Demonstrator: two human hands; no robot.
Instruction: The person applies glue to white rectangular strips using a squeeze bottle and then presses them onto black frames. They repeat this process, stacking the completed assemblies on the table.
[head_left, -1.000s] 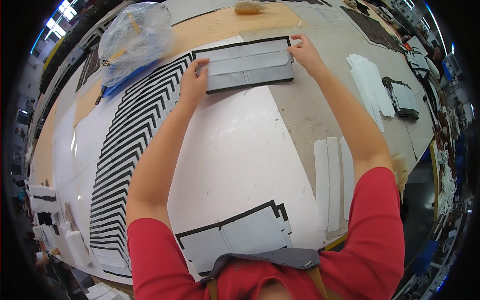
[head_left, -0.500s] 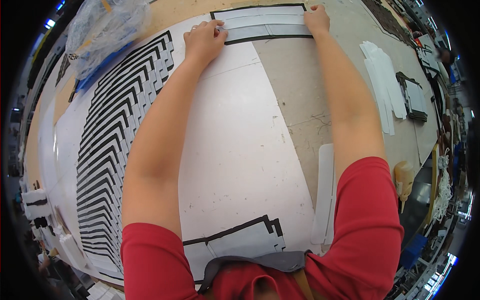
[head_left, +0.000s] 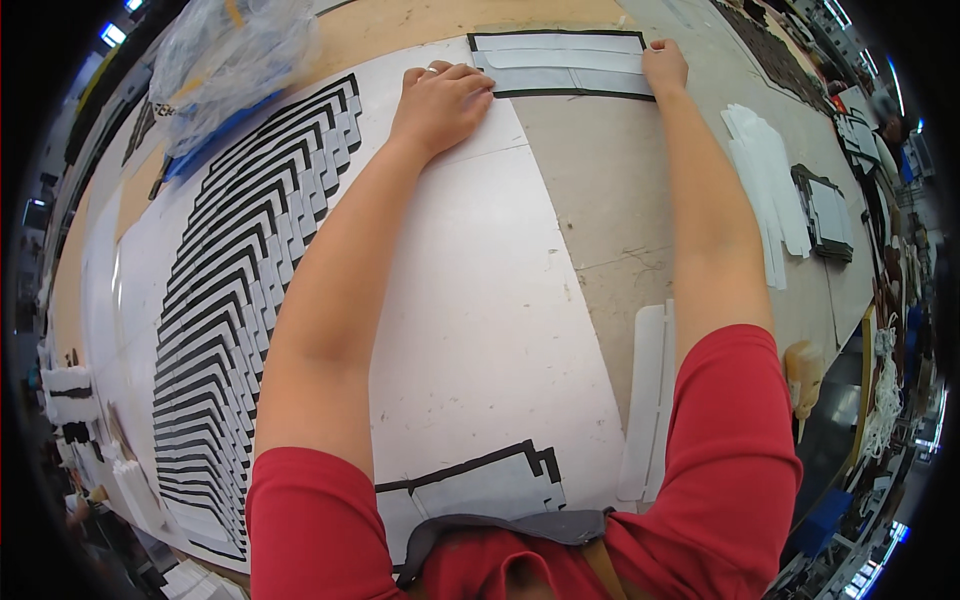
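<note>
At the far side of the table lies a flat rectangular panel (head_left: 540, 79), pale grey with a black border. A long white strip (head_left: 565, 56) lies along it. My left hand (head_left: 442, 108) is at the panel's left end, its bent fingers close together on the edge and the thumb mostly hidden. At the opposite end my right hand (head_left: 665, 68) is closed on the edge, fingertips pinched together. Both arms reach forward across the white sheet (head_left: 480, 300) that covers part of the table.
Black-bordered panels (head_left: 225, 290) overlap in a long row at left. Others (head_left: 470, 490) lie near my body. Clear plastic bags (head_left: 230, 60) sit far left. White strips (head_left: 765, 185), a small dark-edged stack (head_left: 828, 212) and a glue bottle (head_left: 803, 380) are at right.
Both hands and the panel have shifted to the right. The left hand's fingers now reach further over the panel's end. The view has also moved a little.
</note>
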